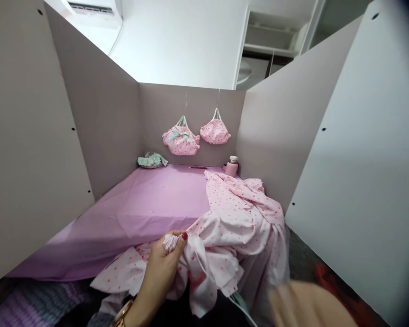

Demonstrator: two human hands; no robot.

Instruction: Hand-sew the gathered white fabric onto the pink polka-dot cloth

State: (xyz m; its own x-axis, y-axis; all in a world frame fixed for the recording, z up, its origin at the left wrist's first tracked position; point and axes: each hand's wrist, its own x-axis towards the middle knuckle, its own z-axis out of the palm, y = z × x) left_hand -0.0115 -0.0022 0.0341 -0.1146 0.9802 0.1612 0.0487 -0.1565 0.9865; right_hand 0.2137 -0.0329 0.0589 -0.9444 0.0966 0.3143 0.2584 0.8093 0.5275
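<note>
My left hand (161, 263) is closed round the pink polka-dot fabric (236, 227), with a gathered, pleated bunch showing between thumb and fingers. From there the cloth drapes down towards my lap and spreads in loose folds over the right side of the purple-covered table (167, 195). At the lower right edge my right hand (308, 304) is smeared by motion, apart from the bunch in my left hand. Its fingers are too blurred to read, and anything in them cannot be made out. Below the fabric a thin pale strand hangs between the two hands.
Two small pink dotted pieces with ruffles, one with a green bow (180, 135) and a plainer one (215, 131), hang on the back panel (150, 113). A pink bottle (231, 166) stands at the back right, a dish with green cloth (152, 160) at the back left. Tall panels flank the table.
</note>
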